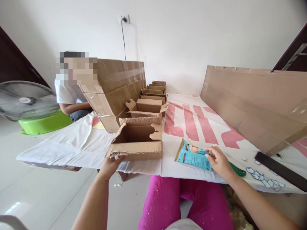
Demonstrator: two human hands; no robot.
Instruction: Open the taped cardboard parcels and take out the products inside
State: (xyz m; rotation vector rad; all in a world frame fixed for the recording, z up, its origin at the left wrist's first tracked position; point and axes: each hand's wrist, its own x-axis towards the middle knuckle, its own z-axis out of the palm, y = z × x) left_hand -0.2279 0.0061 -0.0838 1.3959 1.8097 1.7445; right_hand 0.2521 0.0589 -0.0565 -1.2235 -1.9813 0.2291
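My left hand grips the near left corner of an open cardboard box, its fingers partly hidden by the box. The box's flaps stand up, and its inside is dark where I can see in. To the right, my right hand pinches one end of a blue snack packet with gold edges and printed text. The packet lies low over the white cloth, beside the box. Partly under my right wrist is a green object, its kind unclear.
Several open boxes run in a row behind the near one. Taped cartons are stacked at left, with a seated person beyond. A large cardboard sheet stands at right, near a black flat object. A fan stands far left.
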